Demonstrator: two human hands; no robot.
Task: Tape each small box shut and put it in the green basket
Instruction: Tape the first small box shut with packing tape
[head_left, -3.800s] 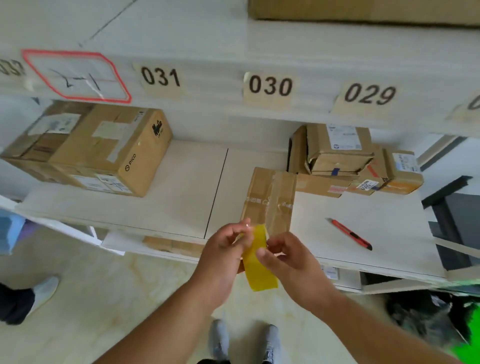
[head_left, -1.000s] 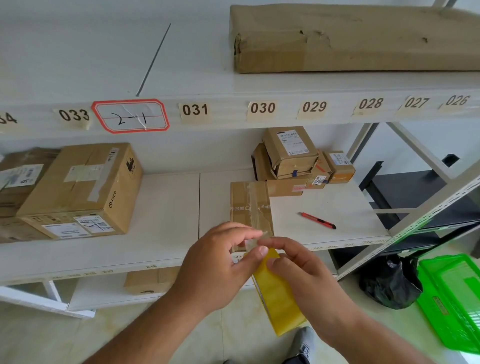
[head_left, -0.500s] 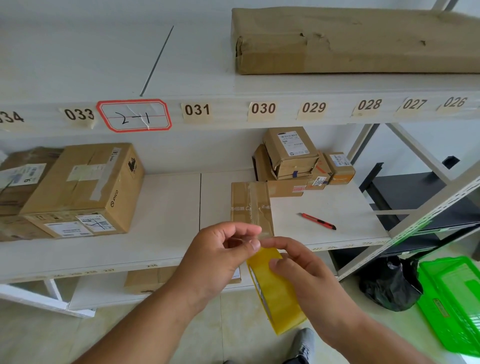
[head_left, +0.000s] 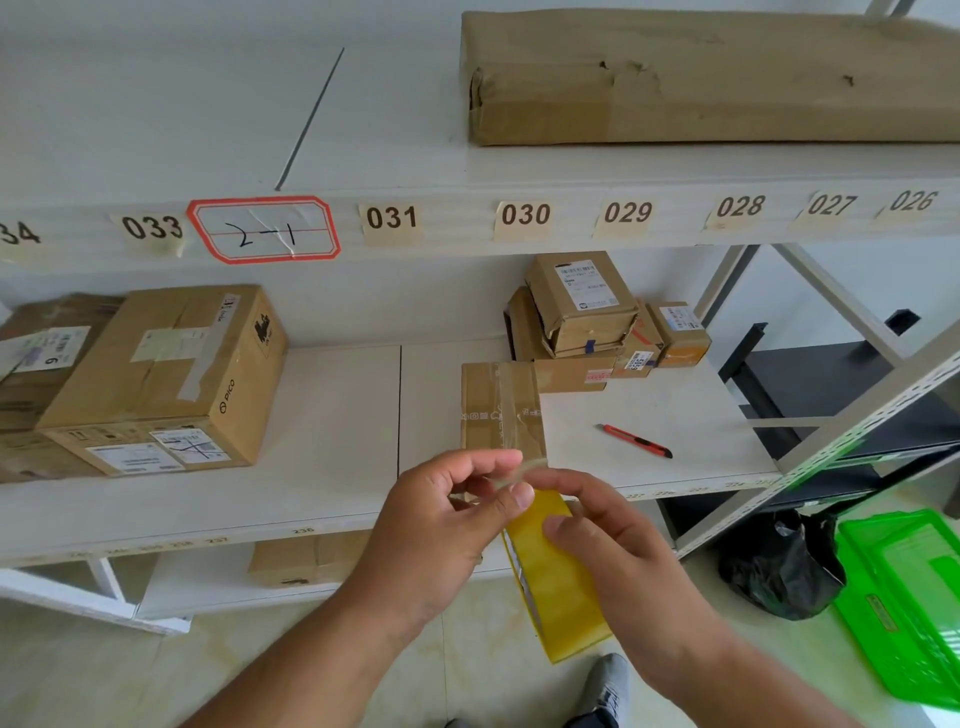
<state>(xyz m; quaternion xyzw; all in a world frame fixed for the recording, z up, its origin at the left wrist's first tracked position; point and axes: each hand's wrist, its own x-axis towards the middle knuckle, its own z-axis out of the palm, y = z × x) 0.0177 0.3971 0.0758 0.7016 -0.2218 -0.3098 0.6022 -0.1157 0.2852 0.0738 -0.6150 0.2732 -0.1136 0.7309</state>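
Both hands partly hide the yellow tape roll (head_left: 558, 587): the right hand (head_left: 618, 561) grips it, the left hand (head_left: 441, 540) pinches what seems its clear loose end. Behind the roll lies one flat cardboard box (head_left: 498, 410); right of it, the green basket (head_left: 904, 597), cut off.
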